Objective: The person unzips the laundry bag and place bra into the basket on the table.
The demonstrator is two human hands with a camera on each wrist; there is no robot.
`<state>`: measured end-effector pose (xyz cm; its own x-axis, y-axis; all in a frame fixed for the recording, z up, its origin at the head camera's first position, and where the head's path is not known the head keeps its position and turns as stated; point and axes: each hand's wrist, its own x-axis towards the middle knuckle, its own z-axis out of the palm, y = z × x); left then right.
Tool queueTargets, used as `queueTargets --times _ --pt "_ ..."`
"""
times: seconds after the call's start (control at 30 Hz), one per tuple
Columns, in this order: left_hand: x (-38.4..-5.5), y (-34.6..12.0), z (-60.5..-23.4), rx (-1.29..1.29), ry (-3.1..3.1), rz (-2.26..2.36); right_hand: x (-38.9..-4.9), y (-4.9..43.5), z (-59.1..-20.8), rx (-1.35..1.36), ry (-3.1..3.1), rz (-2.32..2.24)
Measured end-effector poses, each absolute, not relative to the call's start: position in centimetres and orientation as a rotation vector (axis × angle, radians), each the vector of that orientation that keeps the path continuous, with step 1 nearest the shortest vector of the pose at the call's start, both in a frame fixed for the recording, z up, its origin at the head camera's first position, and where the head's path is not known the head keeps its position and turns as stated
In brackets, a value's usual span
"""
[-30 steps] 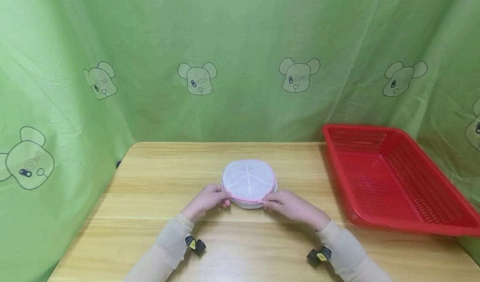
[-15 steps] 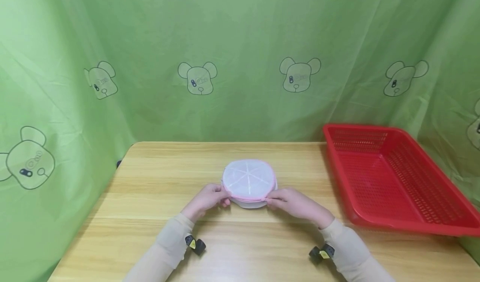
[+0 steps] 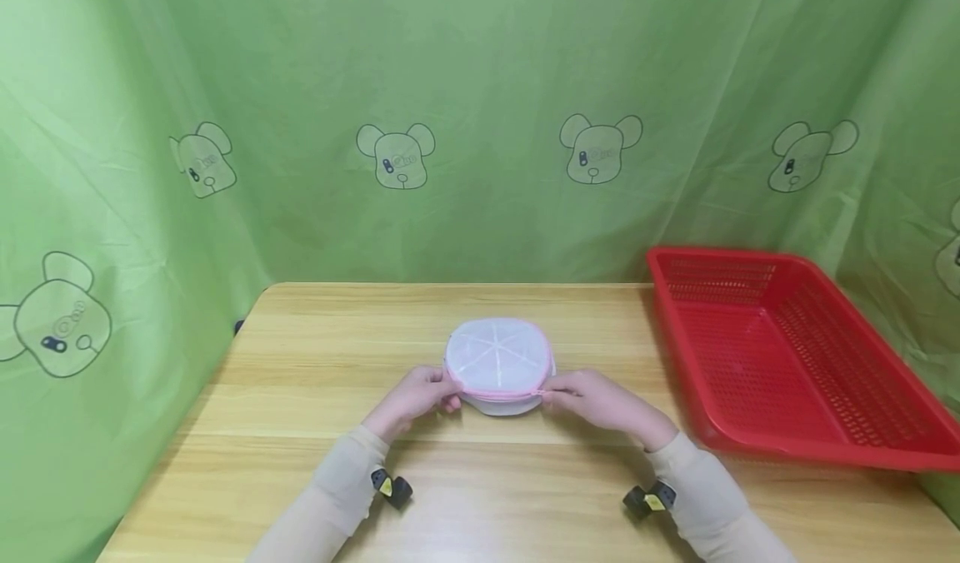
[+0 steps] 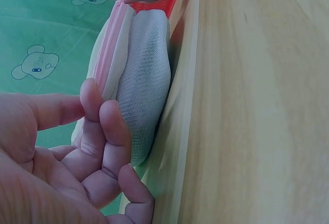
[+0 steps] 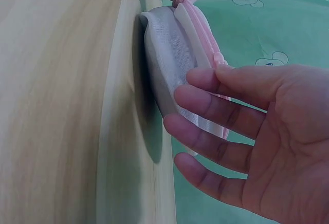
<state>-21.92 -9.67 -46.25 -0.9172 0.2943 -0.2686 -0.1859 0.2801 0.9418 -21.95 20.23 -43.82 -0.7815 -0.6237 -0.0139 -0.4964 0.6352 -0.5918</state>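
A round white mesh laundry bag (image 3: 498, 351) with a pink zipper (image 4: 110, 47) lies in the middle of the table, its top marked by pale seams that spread from the centre. At its front left edge, my left hand (image 3: 414, 398) pinches the rim by the zipper between thumb and forefinger. My right hand (image 3: 596, 401) pinches the zipper pull at the front right of the rim. In the right wrist view the pink slider (image 5: 220, 59) shows just at the thumb tip, the other fingers spread loosely beside the mesh. Behind the slider, the zipper teeth look joined.
A red perforated plastic basket (image 3: 686, 371) stands on the right of the wooden table (image 3: 337, 321). Green curtains (image 3: 480, 47) with bear-head prints hang behind and on both sides. Each sleeve carries a small black wrist camera (image 3: 401, 493).
My right hand has slid a little to the right along the front rim, taking the zipper pull with it. The left hand and the bag have stayed in place.
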Motion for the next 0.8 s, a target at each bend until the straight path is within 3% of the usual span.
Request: queueTargets --times 0.8 --pt "-22.17 -9.76 -46.78 0.090 2.160 1.677 -21.87 20.46 -43.51 -0.941 2.647 -0.844"
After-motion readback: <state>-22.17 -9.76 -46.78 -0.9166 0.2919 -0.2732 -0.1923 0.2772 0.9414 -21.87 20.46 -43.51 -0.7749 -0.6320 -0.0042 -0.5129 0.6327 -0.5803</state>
